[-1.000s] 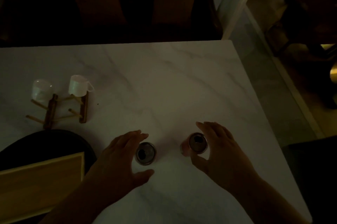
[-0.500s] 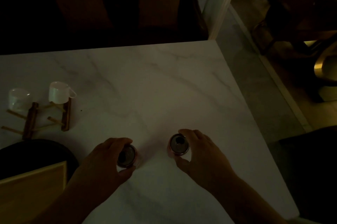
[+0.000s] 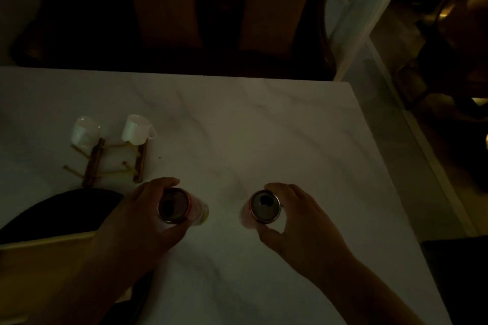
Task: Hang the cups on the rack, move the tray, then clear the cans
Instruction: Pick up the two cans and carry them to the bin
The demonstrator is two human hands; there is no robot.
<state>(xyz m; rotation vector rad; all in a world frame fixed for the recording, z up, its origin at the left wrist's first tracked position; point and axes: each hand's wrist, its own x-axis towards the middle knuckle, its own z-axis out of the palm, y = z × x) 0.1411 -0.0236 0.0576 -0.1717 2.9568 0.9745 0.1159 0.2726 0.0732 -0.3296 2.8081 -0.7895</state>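
Two opened drink cans stand upright on the white marble table [image 3: 264, 126]. My left hand [image 3: 137, 219] is wrapped around the left can [image 3: 174, 204], fingers behind and thumb in front. The right can [image 3: 264, 205] sits in the grip of my right hand [image 3: 298, 221]. At the left, a small wooden rack [image 3: 95, 163] holds two white cups upside down: one cup [image 3: 84, 130] and a second cup [image 3: 136, 127] with its handle to the right. A wooden tray [image 3: 47, 258] lies at the lower left, partly under my left arm.
A dark round mat [image 3: 66, 208] lies under the tray's far edge. Dark chairs [image 3: 219, 7] stand behind the table's far edge. The table's right edge drops to the floor [image 3: 412, 166], with a white post at the far right corner.
Both hands went from hovering beside the cans to closing around them. The camera view has shifted, so the rack and tray sit differently in the frame.
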